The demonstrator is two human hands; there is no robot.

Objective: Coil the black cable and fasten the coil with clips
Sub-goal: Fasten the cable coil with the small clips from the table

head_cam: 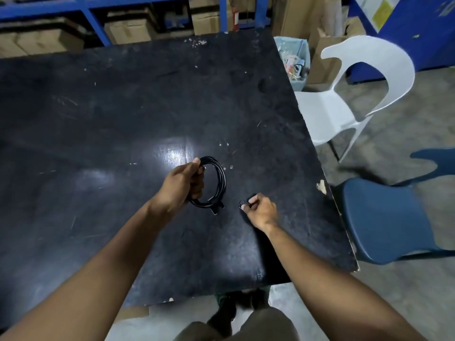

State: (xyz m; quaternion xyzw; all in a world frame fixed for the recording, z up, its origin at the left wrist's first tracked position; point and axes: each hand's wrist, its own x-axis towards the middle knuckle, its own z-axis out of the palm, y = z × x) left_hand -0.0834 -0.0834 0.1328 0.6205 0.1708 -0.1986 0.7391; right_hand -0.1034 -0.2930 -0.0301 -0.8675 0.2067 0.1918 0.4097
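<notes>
The black cable [219, 177] is wound into a round coil of several loops, held upright just above the black table [123, 107]. My left hand [183, 183] grips the coil's left side, fingers wrapped around the loops. One plug end [216, 207] sticks out at the bottom of the coil. To the right, my right hand [259, 207] rests near the tabletop and pinches a small black clip [242, 204] between thumb and fingertips. The two hands are a short gap apart.
The table's right edge [327, 193] is chipped. Beyond it stand a white plastic chair [327, 114] and a blue chair [384, 217]. A bin of scraps [294, 60] sits by the far corner. Blue shelving with cardboard boxes [128, 30] lines the back.
</notes>
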